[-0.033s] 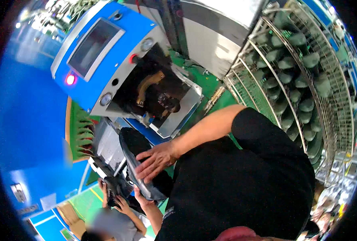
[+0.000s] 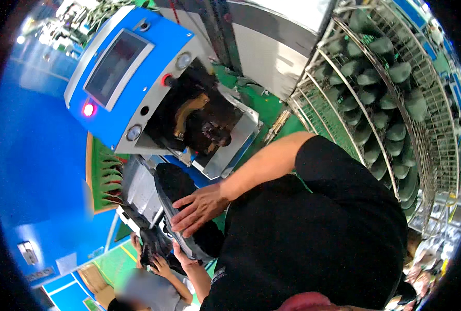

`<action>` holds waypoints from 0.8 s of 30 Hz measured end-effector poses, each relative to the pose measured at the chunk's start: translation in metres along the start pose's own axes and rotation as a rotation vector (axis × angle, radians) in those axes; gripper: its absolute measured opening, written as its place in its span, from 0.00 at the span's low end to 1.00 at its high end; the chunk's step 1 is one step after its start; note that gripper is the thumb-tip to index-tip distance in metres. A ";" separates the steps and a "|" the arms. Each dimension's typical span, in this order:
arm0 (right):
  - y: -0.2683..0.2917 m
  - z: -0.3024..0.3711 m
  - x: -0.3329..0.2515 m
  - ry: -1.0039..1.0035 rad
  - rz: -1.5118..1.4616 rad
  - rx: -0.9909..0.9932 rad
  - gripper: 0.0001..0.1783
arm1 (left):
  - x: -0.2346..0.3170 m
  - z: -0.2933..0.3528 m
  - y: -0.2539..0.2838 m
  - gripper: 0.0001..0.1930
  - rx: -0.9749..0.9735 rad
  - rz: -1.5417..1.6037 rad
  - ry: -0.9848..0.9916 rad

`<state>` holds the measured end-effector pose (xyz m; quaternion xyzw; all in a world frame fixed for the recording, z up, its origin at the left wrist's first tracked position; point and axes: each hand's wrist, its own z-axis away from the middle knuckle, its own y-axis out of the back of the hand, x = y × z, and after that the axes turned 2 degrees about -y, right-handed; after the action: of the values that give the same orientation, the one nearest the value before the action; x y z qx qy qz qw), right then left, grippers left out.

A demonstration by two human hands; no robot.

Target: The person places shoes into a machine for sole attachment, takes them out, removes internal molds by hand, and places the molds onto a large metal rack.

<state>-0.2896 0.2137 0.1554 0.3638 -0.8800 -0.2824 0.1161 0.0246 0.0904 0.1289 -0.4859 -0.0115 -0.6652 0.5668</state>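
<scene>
I have the left hand (image 2: 182,254) holding a black shoe (image 2: 176,185) near the blue machine's (image 2: 155,96) lower front edge, the right hand (image 2: 202,208) spread across it; I judge this as steadying, next needing even support.

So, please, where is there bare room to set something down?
The grey surface looks mostly bare between the greenish pieces and the held black shoe; green floor shows between the blue machine and the wire rack. That rack is crowded with dark shoe-shaped pieces.
</scene>
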 end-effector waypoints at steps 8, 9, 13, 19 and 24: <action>0.155 -0.022 -0.017 -0.138 -0.007 -0.045 0.37 | 0.035 0.017 -0.119 0.25 -0.041 -0.244 -0.062; 0.180 -0.020 -0.018 -0.343 -0.105 -0.101 0.53 | 0.041 0.006 -0.146 0.25 -0.084 -0.316 -0.083; 0.228 0.001 -0.032 -1.150 -0.462 0.147 0.73 | 0.034 -0.004 -0.228 0.24 -0.130 -0.463 -0.244; 0.228 0.084 -0.049 -1.596 -1.391 0.768 0.36 | -0.071 -0.021 -0.272 0.15 -0.214 -0.682 -0.120; 0.191 0.183 -0.102 -1.786 -1.526 1.251 0.19 | -0.097 -0.017 -0.302 0.12 -0.488 -1.025 0.035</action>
<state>-0.4022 0.4710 0.1176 0.4457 -0.2112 0.0328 -0.8693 -0.2285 0.2606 0.2173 -0.5239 -0.0827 -0.8467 0.0429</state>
